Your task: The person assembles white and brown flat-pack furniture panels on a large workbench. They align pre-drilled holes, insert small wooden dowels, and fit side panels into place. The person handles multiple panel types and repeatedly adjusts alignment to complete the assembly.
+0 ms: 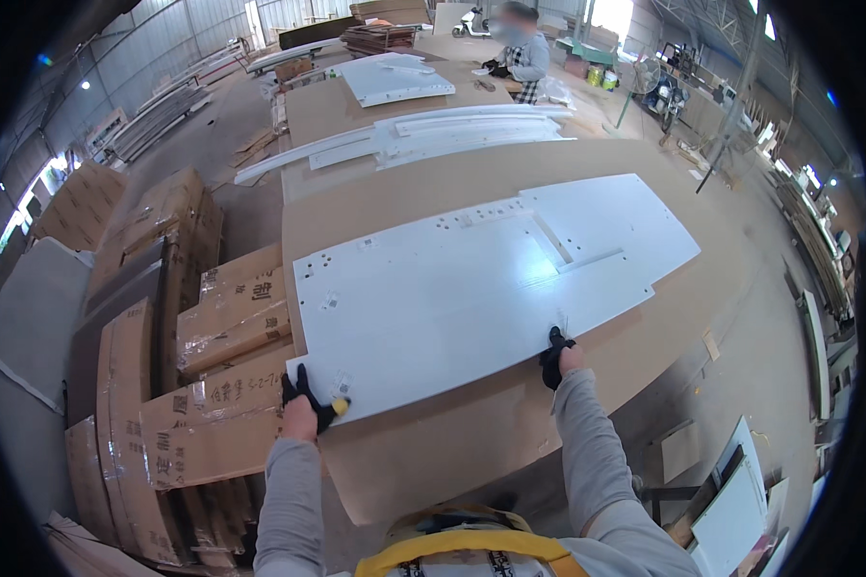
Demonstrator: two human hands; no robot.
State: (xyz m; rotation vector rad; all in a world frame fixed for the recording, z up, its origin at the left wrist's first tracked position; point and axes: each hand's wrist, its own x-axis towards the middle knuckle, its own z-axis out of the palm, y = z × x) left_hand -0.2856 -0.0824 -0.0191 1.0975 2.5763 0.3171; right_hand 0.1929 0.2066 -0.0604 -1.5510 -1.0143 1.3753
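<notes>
- Workshop floor is taken up on both sides by stacked boards, and the middle by a brown worktop [433, 457].
- On it, a large white panel [423, 317] is laid flat, pierced with small holes and a right-angled slot.
- Its near left corner is touched by the black-gloved left hand [310, 396], fingers spread partly apart; whether the edge is gripped cannot be told.
- Its near edge, farther right, is touched by the black-gloved right hand [557, 360], one digit extended on top; the remaining fingers are partly hidden, so their hold cannot be told.
- The left side is crowded by taped cartons [236, 332].
- Beyond the panel, space is occupied by white strips [471, 135], then more white pieces [394, 79].
- At far right, another person [527, 58] and a standing fan [643, 77] are seen.
- At near right, loose boards [731, 519] are propped.
</notes>
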